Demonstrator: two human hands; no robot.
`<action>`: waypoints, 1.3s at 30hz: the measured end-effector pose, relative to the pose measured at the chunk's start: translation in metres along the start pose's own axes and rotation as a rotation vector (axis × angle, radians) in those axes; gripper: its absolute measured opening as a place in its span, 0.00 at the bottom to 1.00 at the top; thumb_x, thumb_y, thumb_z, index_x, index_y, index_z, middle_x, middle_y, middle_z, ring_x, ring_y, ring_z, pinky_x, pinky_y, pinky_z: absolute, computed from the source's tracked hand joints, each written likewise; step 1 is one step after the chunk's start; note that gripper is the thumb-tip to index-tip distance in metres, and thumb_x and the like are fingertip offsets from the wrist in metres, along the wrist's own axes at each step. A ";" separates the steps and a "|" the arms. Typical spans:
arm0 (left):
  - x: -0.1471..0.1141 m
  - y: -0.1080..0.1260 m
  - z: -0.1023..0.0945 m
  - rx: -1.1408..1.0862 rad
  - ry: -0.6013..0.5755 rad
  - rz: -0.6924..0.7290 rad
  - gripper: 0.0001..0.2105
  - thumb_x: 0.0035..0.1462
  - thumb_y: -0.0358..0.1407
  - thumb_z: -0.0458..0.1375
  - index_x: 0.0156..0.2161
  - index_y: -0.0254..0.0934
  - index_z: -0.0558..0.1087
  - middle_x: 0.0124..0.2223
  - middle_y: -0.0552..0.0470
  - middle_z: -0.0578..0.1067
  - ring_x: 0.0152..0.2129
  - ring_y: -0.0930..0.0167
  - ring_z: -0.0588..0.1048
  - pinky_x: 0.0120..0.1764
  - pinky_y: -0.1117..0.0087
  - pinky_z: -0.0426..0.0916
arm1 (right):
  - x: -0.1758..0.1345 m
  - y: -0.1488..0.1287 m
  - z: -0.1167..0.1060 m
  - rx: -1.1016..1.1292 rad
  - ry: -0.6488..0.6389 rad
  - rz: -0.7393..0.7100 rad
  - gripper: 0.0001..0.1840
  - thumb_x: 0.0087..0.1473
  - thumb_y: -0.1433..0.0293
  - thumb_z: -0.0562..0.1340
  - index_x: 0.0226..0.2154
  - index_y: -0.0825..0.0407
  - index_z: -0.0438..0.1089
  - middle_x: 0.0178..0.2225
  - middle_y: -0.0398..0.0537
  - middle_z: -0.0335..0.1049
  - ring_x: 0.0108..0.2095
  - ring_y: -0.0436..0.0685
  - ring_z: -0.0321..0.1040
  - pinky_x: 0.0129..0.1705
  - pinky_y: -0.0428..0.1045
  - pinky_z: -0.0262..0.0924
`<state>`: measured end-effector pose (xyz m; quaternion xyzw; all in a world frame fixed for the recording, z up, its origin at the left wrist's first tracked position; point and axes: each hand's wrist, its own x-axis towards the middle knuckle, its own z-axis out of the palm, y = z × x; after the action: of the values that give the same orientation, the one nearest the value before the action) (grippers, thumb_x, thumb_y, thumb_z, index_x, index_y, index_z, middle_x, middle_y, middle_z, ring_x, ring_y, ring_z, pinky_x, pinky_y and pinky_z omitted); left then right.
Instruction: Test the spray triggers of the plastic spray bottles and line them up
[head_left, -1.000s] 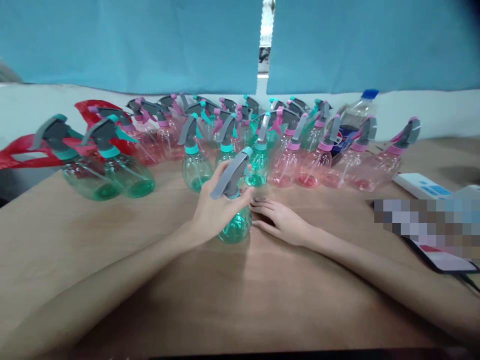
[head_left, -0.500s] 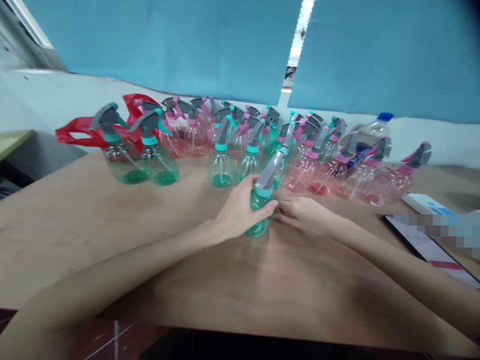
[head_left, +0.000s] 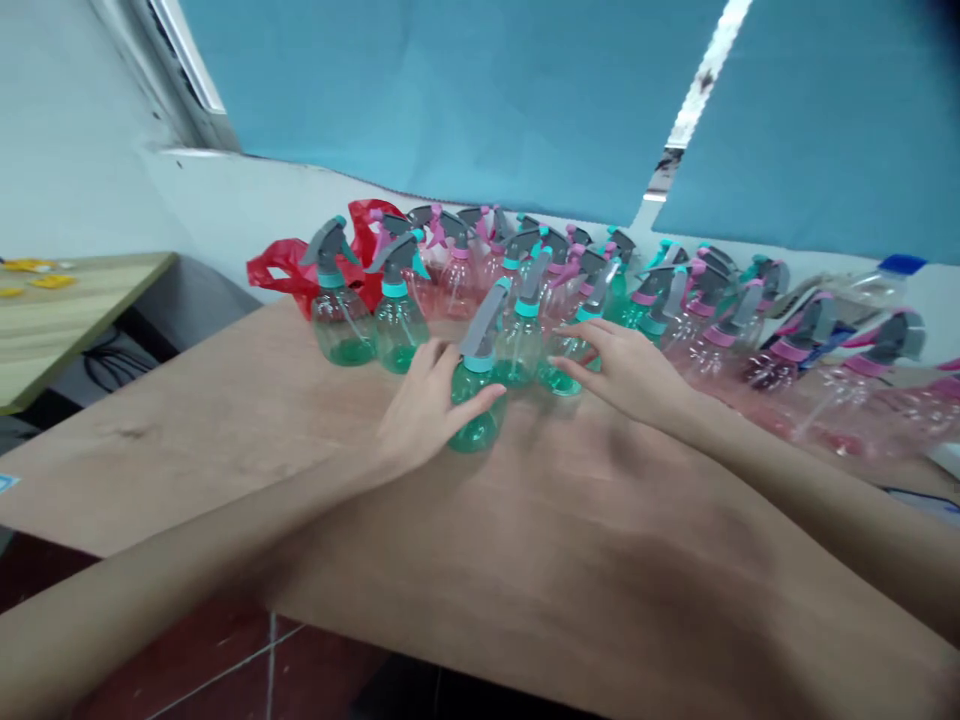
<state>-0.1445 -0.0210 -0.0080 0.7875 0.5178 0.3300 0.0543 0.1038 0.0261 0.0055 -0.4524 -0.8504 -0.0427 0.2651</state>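
Observation:
My left hand (head_left: 420, 410) is wrapped round a green spray bottle (head_left: 478, 430) with a grey trigger head and turquoise collar, upright at the table's middle. My right hand (head_left: 630, 368) is beside a second green spray bottle (head_left: 559, 378), its fingers apart and partly covering that bottle; whether they touch it I cannot tell. Just behind the held bottle stands another green spray bottle (head_left: 523, 345). To the left, two more green ones, an outer bottle (head_left: 343, 325) and an inner bottle (head_left: 397, 325), stand side by side.
Several pink spray bottles (head_left: 709, 355) crowd the right and back of the wooden table (head_left: 225, 440). A red plastic bag (head_left: 281, 265) lies at the back left. A large clear bottle with a blue cap (head_left: 900, 265) is at the far right. A light wooden table (head_left: 97, 300) stands left.
The camera view has turned left. My left hand still holds the green bottle, now closer to the left pair. My right hand has moved off the held bottle's side to another green bottle behind.

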 end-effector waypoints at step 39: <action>0.090 -0.058 0.014 0.167 0.048 -0.058 0.24 0.57 0.47 0.60 0.48 0.27 0.65 0.47 0.34 0.73 0.46 0.53 0.72 0.47 0.53 0.68 | 0.065 -0.032 0.032 0.330 -0.220 0.538 0.32 0.55 0.53 0.61 0.52 0.58 0.59 0.17 0.43 0.67 0.16 0.57 0.68 0.16 0.49 0.60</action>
<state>-0.1598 0.0858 -0.0019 0.7656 0.5674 0.3028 -0.0145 0.0360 0.0658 0.0148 -0.6135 -0.7195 0.2163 0.2433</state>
